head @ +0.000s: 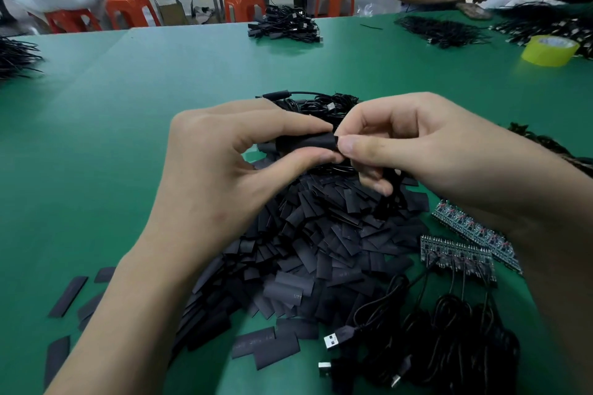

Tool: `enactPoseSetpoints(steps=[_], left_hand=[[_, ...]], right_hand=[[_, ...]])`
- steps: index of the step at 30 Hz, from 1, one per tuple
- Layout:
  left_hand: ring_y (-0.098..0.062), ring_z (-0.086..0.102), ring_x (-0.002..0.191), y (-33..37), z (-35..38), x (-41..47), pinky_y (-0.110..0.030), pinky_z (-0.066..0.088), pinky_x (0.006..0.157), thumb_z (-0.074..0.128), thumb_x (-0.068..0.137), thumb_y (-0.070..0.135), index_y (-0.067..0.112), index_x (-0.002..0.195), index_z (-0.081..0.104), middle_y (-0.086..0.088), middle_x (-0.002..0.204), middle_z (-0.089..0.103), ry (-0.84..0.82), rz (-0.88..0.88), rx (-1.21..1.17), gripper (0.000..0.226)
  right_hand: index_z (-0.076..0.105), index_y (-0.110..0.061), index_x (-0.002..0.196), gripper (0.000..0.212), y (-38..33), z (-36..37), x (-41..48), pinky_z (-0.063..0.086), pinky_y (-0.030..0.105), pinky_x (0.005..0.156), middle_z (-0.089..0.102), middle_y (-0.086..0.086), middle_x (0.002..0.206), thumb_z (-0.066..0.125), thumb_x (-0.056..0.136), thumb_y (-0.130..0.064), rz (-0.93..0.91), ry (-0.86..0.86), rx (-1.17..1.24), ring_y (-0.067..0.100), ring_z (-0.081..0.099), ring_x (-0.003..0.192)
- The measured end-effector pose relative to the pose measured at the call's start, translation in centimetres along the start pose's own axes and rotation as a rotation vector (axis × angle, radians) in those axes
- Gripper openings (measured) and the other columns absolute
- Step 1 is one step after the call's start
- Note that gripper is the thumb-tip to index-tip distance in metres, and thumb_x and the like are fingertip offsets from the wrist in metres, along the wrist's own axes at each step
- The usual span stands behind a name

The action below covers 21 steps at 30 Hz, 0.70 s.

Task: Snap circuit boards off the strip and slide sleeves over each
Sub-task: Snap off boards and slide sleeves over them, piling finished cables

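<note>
Left hand (224, 170) pinches sleeve (305, 141) thumb-to-forefinger, mouth facing right, steadied above pile (321, 250). Right hand (426, 151) fingertips are clamped on that mouth, likely feeding a board in; board itself is hidden. Strips (459, 256) lie right of pile, within reach.

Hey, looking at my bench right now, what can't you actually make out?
All from the head view:
1. Whether a board is inside the sleeve: its wall, the left hand and the right hand pinching it cover that.
2. Print on the sleeve pile: too small.
3. Circuit board strips: the far one runs under the right forearm.
4. USB cables: cut by the bottom edge.
</note>
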<state>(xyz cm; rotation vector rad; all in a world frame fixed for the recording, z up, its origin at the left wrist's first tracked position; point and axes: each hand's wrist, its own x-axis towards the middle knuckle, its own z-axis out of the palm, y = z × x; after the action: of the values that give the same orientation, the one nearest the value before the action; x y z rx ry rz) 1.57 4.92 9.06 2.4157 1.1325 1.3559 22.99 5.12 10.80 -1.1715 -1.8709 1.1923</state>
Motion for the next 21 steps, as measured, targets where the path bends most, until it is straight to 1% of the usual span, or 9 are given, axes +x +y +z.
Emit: enactPoseSetpoints(steps=[2, 4, 5, 7, 9, 11, 13, 16, 21], left_hand=[[0.001, 0.068, 0.084, 0.0, 0.1, 0.0, -0.015, 0.051, 0.077, 0.082, 0.086, 0.03, 0.021, 0.104, 0.079, 0.012, 0.095, 0.074, -0.002, 0.005, 0.001, 0.021], [0.009, 0.065, 0.084, -0.1, 0.2, 0.0, -0.012, 0.047, 0.078, 0.083, 0.085, 0.032, 0.021, 0.105, 0.079, 0.015, 0.094, 0.072, 0.024, -0.007, 0.002, 0.023], [0.01, 0.064, 0.084, -0.2, 0.3, 0.0, -0.011, 0.046, 0.079, 0.084, 0.084, 0.033, 0.02, 0.105, 0.079, 0.017, 0.094, 0.071, 0.049, -0.019, 0.002, 0.025], [0.007, 0.065, 0.085, -0.2, 0.4, -0.1, -0.012, 0.048, 0.081, 0.085, 0.083, 0.035, 0.021, 0.109, 0.078, 0.017, 0.096, 0.071, 0.116, -0.044, 0.005, 0.031], [0.0, 0.068, 0.086, -0.2, 0.6, -0.1, -0.016, 0.052, 0.084, 0.085, 0.082, 0.037, 0.022, 0.114, 0.075, 0.014, 0.097, 0.072, 0.188, -0.07, -0.003, 0.037], [-0.005, 0.069, 0.086, -0.1, 0.9, -0.1, -0.022, 0.056, 0.084, 0.086, 0.081, 0.037, 0.021, 0.118, 0.073, 0.013, 0.098, 0.071, 0.25, -0.106, -0.025, 0.042], [-0.007, 0.07, 0.086, 0.1, 1.4, -0.1, -0.026, 0.058, 0.081, 0.087, 0.081, 0.036, 0.019, 0.117, 0.072, 0.011, 0.096, 0.071, 0.297, -0.134, -0.035, 0.042], [-0.008, 0.07, 0.086, 0.4, 2.0, -0.2, -0.027, 0.058, 0.081, 0.086, 0.082, 0.035, 0.018, 0.113, 0.073, 0.009, 0.094, 0.072, 0.324, -0.155, -0.024, 0.038], [-0.009, 0.07, 0.089, 0.6, 2.2, -0.2, -0.029, 0.058, 0.083, 0.085, 0.082, 0.036, 0.017, 0.117, 0.074, 0.005, 0.098, 0.074, 0.299, -0.161, -0.005, 0.041]], right_hand=[[0.071, -0.022, 0.078, 0.025, -0.1, 0.0, 0.0, 0.039, 0.022, 0.061, 0.057, 0.004, 0.059, 0.061, 0.101, -0.021, 0.004, -0.009, -0.008, 0.015, 0.048, 0.055], [0.071, -0.024, 0.076, 0.027, -0.1, -0.2, -0.1, 0.04, 0.017, 0.059, 0.056, 0.001, 0.058, 0.061, 0.101, -0.021, 0.002, -0.009, 0.007, 0.013, 0.048, 0.055], [0.071, -0.024, 0.075, 0.028, 0.0, -0.3, -0.1, 0.041, 0.015, 0.059, 0.056, -0.001, 0.059, 0.061, 0.101, -0.021, -0.001, -0.004, 0.021, 0.013, 0.049, 0.054], [0.072, -0.022, 0.077, 0.027, 0.0, -0.4, -0.1, 0.042, 0.015, 0.058, 0.055, -0.003, 0.059, 0.06, 0.102, -0.019, -0.002, 0.015, 0.055, 0.013, 0.051, 0.055], [0.073, -0.02, 0.079, 0.027, 0.1, -0.6, -0.1, 0.044, 0.015, 0.057, 0.055, -0.003, 0.06, 0.06, 0.102, -0.019, -0.001, 0.036, 0.074, 0.014, 0.053, 0.055], [0.072, -0.02, 0.08, 0.026, 0.1, -0.6, -0.1, 0.045, 0.016, 0.057, 0.056, -0.002, 0.061, 0.059, 0.102, -0.018, -0.001, 0.052, 0.081, 0.015, 0.056, 0.056], [0.071, -0.018, 0.082, 0.024, 0.0, -0.5, -0.1, 0.047, 0.017, 0.058, 0.059, -0.001, 0.062, 0.059, 0.102, -0.018, 0.002, 0.057, 0.09, 0.017, 0.06, 0.058], [0.069, -0.015, 0.082, 0.024, -0.1, -0.3, -0.1, 0.05, 0.019, 0.06, 0.063, 0.001, 0.063, 0.057, 0.103, -0.016, 0.0, 0.07, 0.103, 0.019, 0.066, 0.06], [0.067, -0.011, 0.082, 0.023, -0.3, -0.1, -0.1, 0.053, 0.023, 0.061, 0.065, 0.005, 0.064, 0.056, 0.103, -0.012, 0.009, 0.086, 0.13, 0.021, 0.068, 0.06]])
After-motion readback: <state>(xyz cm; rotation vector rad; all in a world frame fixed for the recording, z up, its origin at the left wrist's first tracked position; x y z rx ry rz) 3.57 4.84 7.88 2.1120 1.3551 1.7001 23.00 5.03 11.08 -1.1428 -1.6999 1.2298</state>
